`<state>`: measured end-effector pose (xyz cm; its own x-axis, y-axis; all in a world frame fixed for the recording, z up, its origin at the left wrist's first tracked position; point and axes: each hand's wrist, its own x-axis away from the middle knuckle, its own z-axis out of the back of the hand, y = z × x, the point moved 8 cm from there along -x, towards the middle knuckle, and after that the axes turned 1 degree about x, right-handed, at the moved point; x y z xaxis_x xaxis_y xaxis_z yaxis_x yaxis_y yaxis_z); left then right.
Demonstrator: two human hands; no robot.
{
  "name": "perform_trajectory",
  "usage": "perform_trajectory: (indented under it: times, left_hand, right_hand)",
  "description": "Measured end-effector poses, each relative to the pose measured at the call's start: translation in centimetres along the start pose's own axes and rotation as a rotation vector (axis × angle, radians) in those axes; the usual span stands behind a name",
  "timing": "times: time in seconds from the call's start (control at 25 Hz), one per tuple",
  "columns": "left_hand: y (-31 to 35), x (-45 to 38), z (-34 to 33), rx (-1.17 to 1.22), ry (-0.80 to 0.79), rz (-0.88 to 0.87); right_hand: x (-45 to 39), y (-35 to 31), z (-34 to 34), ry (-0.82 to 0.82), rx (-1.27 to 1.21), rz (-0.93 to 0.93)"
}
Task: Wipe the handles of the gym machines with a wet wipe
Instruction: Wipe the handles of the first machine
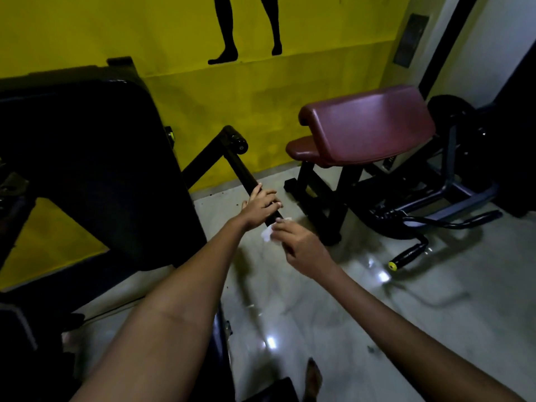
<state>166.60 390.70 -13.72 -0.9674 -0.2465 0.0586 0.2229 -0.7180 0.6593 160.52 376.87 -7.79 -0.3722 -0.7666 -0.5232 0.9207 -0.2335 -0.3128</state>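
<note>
Head view shows the left hand [262, 205] gripping the black handle [246, 174] while the right hand [301, 245] pinches the wet wipe [267, 235] at its near end, so wiping seems only starting.

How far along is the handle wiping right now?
Nothing visibly finished. In hand: the left hand grips the black bar handle while the right hand holds the white wipe at its near end. Left: the yellow-capped handle by the maroon bench lies untouched.
</note>
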Motion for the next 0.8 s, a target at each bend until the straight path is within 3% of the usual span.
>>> perform_trajectory:
  times: [0.08, 0.12, 0.44, 0.52, 0.68, 0.8]
  left_hand:
    - [0.0, 0.1, 0.0, 0.02, 0.016, 0.0]
    - [0.0, 0.1, 0.0, 0.019, 0.022, -0.012]
    - [0.1, -0.1, 0.1, -0.065, 0.005, -0.054]
    - [0.0, -0.1, 0.1, -0.042, 0.001, -0.05]
    - [-0.1, -0.2, 0.2, -0.004, -0.003, -0.04]
    - [-0.3, -0.2, 0.0, 0.004, -0.007, -0.038]
  right_hand:
    - [0.7, -1.9, -1.5, -0.092, 0.067, 0.222]
    - [0.7, -1.7, -1.6, -0.083, 0.056, 0.21]
    - [2.7, 3.6, 0.0, 0.42, -0.184, -0.43]
    - [4.5, 3.6, 0.1, 0.518, -0.17, -0.474]
    - [4.4, 2.9, 0.0, 0.539, -0.163, -0.468]
    - [4.2, 1.6, -1.6, 0.408, -0.111, -0.38]
